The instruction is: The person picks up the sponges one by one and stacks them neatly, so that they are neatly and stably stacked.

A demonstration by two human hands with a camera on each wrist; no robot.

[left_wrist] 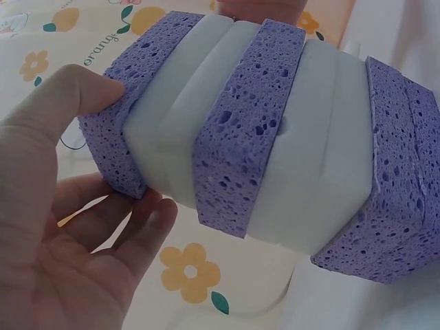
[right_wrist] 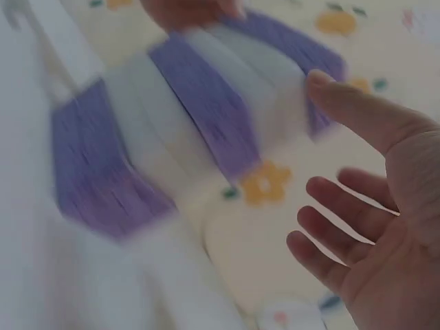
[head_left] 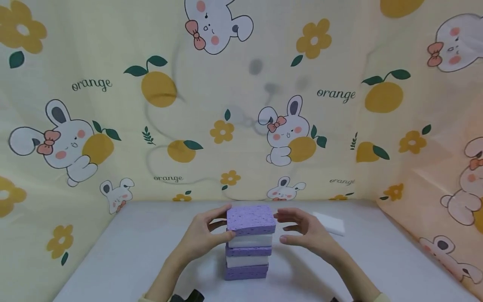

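A stack of sponges stands upright on the table, purple porous layers alternating with smooth white ones. At its top lies a purple sponge (head_left: 250, 218); a white layer (head_left: 250, 240), a purple layer (head_left: 249, 251), another white layer (head_left: 247, 261) and a purple base (head_left: 246, 272) sit below. My left hand (head_left: 203, 233) pinches the top purple sponge by its left side, thumb at the front edge and fingers toward the back. In the left wrist view the white layers (left_wrist: 316, 137) look doubled. My right hand (head_left: 309, 233) hovers right of the stack, fingers spread and holding nothing.
A flat white piece (head_left: 330, 223) lies on the white table (head_left: 151, 239) behind my right hand. A printed cloth (head_left: 241, 159) with rabbits and oranges hangs at the back and both sides. Dark objects (head_left: 194, 295) poke in at the bottom edge.
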